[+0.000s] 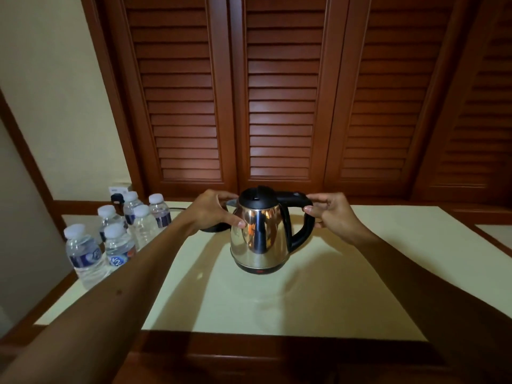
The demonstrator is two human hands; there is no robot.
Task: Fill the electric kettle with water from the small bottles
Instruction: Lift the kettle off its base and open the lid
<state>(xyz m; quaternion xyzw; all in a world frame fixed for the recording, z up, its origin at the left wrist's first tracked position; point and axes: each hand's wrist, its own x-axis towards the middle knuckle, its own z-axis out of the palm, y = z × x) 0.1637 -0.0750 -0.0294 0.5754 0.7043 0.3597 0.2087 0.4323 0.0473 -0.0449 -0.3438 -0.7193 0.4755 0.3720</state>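
A shiny steel electric kettle [259,239] with a black lid and black handle stands upright in the middle of the pale table [346,295], lid closed. My left hand [214,210] cups its left side near the spout, thumb pressed on the steel wall. My right hand [331,214] pinches the top of the black handle. Several small capped water bottles [116,234] with blue labels stand grouped at the table's left edge, untouched.
The kettle's black base [213,228] and cord lie behind my left hand. A small white box [120,188] sits behind the bottles. Dark wooden louvred doors [282,92] rise behind the table; a wooden rim borders it.
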